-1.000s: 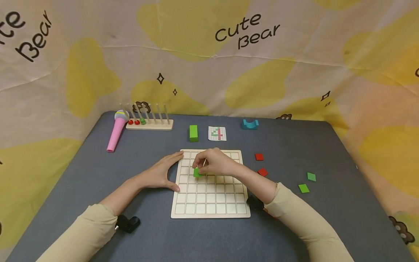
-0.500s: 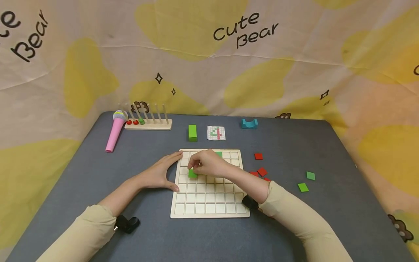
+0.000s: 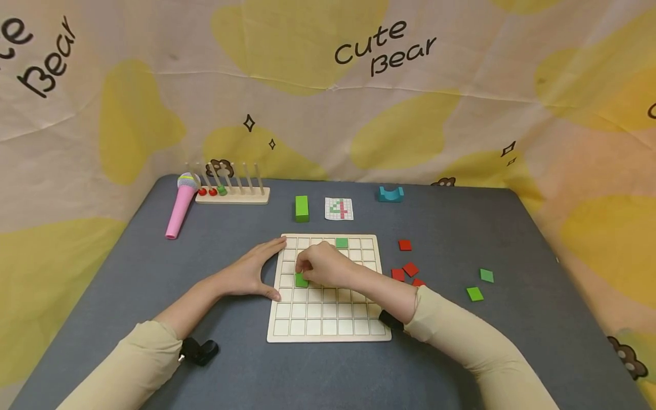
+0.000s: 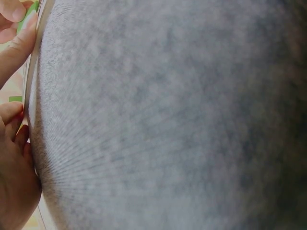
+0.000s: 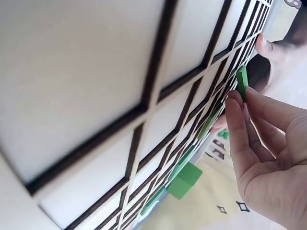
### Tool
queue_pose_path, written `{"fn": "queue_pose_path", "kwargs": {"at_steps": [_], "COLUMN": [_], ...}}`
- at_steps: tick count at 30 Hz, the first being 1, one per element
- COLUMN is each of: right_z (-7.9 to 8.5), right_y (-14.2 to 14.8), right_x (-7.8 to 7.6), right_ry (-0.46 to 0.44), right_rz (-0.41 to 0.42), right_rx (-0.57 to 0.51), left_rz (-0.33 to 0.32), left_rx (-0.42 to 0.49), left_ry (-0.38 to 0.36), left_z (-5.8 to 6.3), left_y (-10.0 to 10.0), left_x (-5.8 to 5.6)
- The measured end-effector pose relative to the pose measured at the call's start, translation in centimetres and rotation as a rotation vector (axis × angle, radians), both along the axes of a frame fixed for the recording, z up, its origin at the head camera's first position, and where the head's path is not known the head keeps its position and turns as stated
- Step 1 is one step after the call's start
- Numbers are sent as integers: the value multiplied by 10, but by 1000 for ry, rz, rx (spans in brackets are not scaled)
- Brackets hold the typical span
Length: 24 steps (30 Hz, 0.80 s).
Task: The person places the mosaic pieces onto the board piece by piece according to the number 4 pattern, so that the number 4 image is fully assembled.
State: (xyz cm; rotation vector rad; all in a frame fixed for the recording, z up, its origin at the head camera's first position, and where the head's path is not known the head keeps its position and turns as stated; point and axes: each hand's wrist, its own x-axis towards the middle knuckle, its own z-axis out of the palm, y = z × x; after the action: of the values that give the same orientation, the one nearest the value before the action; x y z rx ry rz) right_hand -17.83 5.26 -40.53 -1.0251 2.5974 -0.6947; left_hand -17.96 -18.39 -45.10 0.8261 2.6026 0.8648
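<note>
A pale wooden grid board (image 3: 328, 335) lies flat in the middle of the table. My left hand (image 3: 248, 272) rests along its left edge, thumb and fingers spread apart, with the fingertips at the far left corner. Over the board's left part, my right hand (image 3: 328, 265) pinches a green square tile (image 3: 301, 280) between thumb and fingers. In the right wrist view that tile (image 5: 242, 82) stands tilted on edge, close over the grid. Another green tile (image 3: 341, 243) sits in a cell of the far row. More green tiles (image 5: 209, 122) show in the grid in the right wrist view.
Several red tiles (image 3: 405, 245) lie right of the board, with two green tiles (image 3: 475, 294) farther right. Along the back are a pink microphone (image 3: 180, 210), a peg rack (image 3: 233, 196), a green block (image 3: 302, 209), a pattern card (image 3: 339, 209) and a blue curved block (image 3: 391, 195).
My right hand has moved a little left, then nearer to me, with the green tile. The green tile in the far row has come into sight. My left hand stays on the board's edge.
</note>
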Motion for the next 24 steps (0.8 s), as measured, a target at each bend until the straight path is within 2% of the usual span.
{"fn": "queue_pose_path", "kwargs": {"at_steps": [6, 24], "right_z": [-3, -8], "right_y": [-1, 1], "right_x": [1, 1], "right_ry": [34, 45], "right_rz": [19, 36], "right_rx": [-17, -1], "left_rz": [-1, -1], "left_rx": [3, 4], "left_ry": [-4, 3], "left_z": [0, -1], "left_y": [0, -1], "left_x": [1, 1]}}
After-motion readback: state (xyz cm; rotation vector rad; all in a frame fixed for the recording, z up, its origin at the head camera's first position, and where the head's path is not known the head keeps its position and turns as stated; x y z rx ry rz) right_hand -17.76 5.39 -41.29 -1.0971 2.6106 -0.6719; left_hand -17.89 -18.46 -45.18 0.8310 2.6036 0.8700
